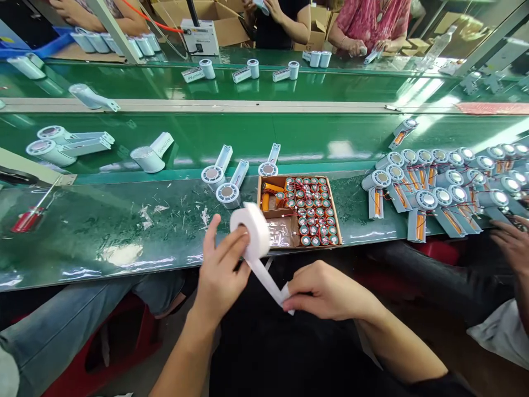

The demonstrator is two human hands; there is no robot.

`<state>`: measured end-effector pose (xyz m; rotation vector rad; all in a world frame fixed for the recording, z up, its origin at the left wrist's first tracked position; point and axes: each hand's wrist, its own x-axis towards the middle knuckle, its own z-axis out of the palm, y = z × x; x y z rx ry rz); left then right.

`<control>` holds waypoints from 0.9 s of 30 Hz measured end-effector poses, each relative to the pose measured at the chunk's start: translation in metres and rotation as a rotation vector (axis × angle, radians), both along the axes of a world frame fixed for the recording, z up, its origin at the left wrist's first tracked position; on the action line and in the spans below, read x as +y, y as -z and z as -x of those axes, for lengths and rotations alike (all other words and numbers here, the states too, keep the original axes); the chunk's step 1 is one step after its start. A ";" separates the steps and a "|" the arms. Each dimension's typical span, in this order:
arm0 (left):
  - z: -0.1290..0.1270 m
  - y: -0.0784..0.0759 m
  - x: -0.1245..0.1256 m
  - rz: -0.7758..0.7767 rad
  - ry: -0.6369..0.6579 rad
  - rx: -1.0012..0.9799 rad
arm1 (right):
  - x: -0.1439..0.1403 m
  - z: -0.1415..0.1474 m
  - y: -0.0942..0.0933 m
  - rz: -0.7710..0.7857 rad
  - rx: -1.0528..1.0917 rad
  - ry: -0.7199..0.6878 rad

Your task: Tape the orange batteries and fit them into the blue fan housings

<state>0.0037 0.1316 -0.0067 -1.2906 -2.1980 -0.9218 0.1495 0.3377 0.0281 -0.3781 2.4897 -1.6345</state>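
- At the near edge of the green bench [82,242], I hold a roll of white tape [252,227] in my left hand [221,273], fingers wrapped round the side of the roll and the thumb up beside it.
- Below it, my right hand [326,291] is closed in a pinch on the free end of the tape strip [266,277], which runs taut and slanting from the roll down to my fingertips.
- Both hands hang just off the bench, above my lap, so the roll touches nothing else.
- Judged from this, a clean pull calls for keeping the strip flat and untwisted, the roll turning freely in my left hand rather than being squeezed.
- I would keep the pinch at the very tip, so as little of the sticky side as possible meets my fingers.
- Just behind the roll stands a cardboard tray [339,220] of small round parts with red wires, with a clear plastic bag [282,231] in its near compartment.
- White fan housings [215,172] lie on the bench to its left; a crowd of wired ones [421,204] lies to its right.
- Another person's hand [512,242] works at the far right edge, well apart from mine.
- A red-handled screwdriver [28,218] lies far left.
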 end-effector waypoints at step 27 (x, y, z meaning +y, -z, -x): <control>-0.008 -0.010 -0.016 0.170 0.050 0.228 | 0.034 0.025 -0.055 0.298 0.218 0.439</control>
